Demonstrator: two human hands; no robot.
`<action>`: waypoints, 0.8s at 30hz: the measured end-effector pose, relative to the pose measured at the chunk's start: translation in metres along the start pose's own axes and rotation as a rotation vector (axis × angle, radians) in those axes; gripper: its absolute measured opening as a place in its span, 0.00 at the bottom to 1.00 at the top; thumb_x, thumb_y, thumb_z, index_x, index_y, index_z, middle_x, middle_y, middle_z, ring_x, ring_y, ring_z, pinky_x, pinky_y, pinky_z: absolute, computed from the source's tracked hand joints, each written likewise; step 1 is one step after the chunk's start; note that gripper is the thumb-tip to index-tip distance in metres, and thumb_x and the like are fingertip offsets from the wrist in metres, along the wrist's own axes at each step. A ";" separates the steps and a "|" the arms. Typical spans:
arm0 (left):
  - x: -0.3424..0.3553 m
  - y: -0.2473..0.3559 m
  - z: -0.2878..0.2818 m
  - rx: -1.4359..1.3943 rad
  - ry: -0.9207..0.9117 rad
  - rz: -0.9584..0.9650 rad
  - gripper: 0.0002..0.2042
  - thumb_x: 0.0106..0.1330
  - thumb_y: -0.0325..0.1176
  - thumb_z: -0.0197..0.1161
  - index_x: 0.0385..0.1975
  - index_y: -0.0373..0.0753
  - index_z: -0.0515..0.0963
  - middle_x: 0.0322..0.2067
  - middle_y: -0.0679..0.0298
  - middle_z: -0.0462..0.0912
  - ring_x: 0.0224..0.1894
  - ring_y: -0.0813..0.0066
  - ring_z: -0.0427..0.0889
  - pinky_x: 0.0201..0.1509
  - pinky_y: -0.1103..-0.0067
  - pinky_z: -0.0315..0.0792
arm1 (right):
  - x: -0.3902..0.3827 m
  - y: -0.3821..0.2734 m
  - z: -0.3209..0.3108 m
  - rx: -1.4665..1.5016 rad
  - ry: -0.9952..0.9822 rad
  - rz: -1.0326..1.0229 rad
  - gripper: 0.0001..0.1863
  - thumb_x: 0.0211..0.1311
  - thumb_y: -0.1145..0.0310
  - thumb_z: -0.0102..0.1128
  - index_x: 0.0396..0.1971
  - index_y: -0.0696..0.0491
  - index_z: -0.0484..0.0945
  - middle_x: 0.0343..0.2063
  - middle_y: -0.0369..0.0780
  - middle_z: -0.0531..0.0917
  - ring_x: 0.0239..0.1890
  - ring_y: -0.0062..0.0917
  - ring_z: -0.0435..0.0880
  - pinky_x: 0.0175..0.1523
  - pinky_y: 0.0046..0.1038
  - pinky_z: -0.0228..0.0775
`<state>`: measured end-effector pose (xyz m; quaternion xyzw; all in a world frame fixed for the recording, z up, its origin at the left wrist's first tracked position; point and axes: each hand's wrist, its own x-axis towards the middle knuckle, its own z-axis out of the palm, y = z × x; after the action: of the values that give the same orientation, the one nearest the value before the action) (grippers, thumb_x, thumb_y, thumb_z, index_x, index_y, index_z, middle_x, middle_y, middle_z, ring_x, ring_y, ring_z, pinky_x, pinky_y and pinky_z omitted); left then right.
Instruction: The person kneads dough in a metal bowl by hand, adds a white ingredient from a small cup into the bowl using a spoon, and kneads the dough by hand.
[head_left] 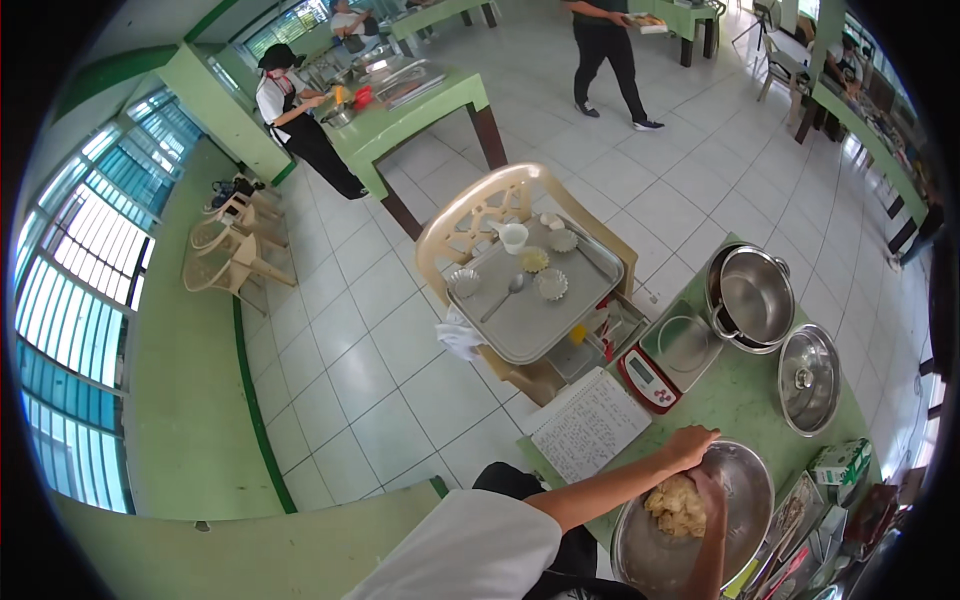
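Note:
A wide metal mixing bowl (745, 535) rests at the near edge of the green table, with a lump of pale yellow dough (676, 506) at its left side. My left hand (692, 447) reaches across and grips the far rim of the bowl. Down inside the bowl, my right hand (711, 492) presses on the dough from its right side, fingers closed against it; its fingertips are partly hidden. Small smears of dough stick to the bowl's inner wall.
Beyond the bowl are a handwritten notebook (588, 426), a red-and-white kitchen scale (650, 380), steel pots (757, 295) and a lid (808, 378). Utensils (790, 540) crowd the right. A chair holds a tray (490, 325) with tart molds. Other people stand farther off.

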<state>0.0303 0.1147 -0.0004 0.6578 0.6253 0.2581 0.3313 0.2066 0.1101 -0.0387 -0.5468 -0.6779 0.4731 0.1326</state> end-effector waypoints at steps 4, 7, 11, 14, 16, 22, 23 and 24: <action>0.003 -0.007 0.010 -0.032 0.069 0.054 0.11 0.55 0.25 0.56 0.39 0.38 0.74 0.27 0.52 0.80 0.33 0.55 0.81 0.36 0.64 0.75 | -0.064 0.025 0.015 -0.403 0.055 0.013 0.20 0.55 0.60 0.52 0.15 0.62 0.72 0.08 0.41 0.69 0.13 0.27 0.66 0.23 0.37 0.58; -0.001 -0.013 0.012 -0.030 0.028 0.026 0.12 0.56 0.27 0.57 0.42 0.38 0.74 0.24 0.51 0.79 0.30 0.52 0.81 0.32 0.62 0.74 | -0.116 0.021 0.044 -0.373 0.205 0.124 0.24 0.59 0.57 0.52 0.15 0.64 0.75 0.10 0.48 0.71 0.14 0.37 0.71 0.23 0.39 0.60; -0.003 0.003 0.008 -0.043 0.008 0.027 0.11 0.54 0.23 0.55 0.39 0.36 0.74 0.25 0.51 0.79 0.31 0.52 0.81 0.32 0.63 0.75 | -0.144 0.018 0.087 -0.381 0.486 0.342 0.31 0.67 0.54 0.45 0.17 0.68 0.76 0.14 0.57 0.74 0.17 0.47 0.75 0.24 0.43 0.61; -0.001 0.004 0.009 -0.057 -0.061 0.014 0.11 0.54 0.22 0.55 0.39 0.35 0.74 0.25 0.50 0.79 0.31 0.51 0.80 0.33 0.62 0.74 | -0.118 0.022 0.087 -0.277 0.487 0.185 0.32 0.70 0.55 0.40 0.17 0.69 0.75 0.15 0.58 0.74 0.18 0.49 0.75 0.24 0.43 0.61; -0.002 -0.006 0.015 -0.040 -0.008 0.051 0.12 0.55 0.25 0.56 0.40 0.35 0.73 0.20 0.50 0.77 0.26 0.50 0.80 0.31 0.61 0.73 | -0.099 0.040 0.089 -0.332 0.435 0.171 0.32 0.71 0.56 0.39 0.16 0.69 0.74 0.14 0.58 0.73 0.16 0.49 0.73 0.24 0.43 0.61; 0.000 0.005 0.002 -0.017 -0.096 0.044 0.13 0.55 0.26 0.58 0.41 0.35 0.73 0.22 0.50 0.78 0.29 0.49 0.79 0.33 0.60 0.72 | -0.025 0.044 0.057 -0.295 0.324 0.224 0.32 0.70 0.54 0.40 0.15 0.66 0.72 0.11 0.55 0.70 0.13 0.45 0.69 0.23 0.40 0.59; 0.001 0.002 0.002 0.004 -0.128 0.029 0.15 0.56 0.27 0.59 0.44 0.35 0.73 0.25 0.49 0.79 0.30 0.50 0.80 0.34 0.61 0.72 | -0.020 0.042 0.054 -0.207 0.321 0.242 0.32 0.70 0.53 0.41 0.15 0.66 0.71 0.10 0.53 0.69 0.12 0.43 0.68 0.22 0.40 0.59; -0.001 0.001 0.002 0.005 -0.134 0.038 0.15 0.56 0.27 0.59 0.44 0.35 0.73 0.25 0.49 0.79 0.30 0.50 0.80 0.34 0.61 0.72 | -0.024 0.039 0.051 -0.204 0.331 0.247 0.32 0.70 0.53 0.41 0.15 0.66 0.71 0.10 0.53 0.69 0.12 0.43 0.68 0.22 0.40 0.59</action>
<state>0.0323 0.1134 -0.0012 0.6863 0.5896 0.2180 0.3658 0.2041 0.0616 -0.0879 -0.7065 -0.6191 0.3185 0.1268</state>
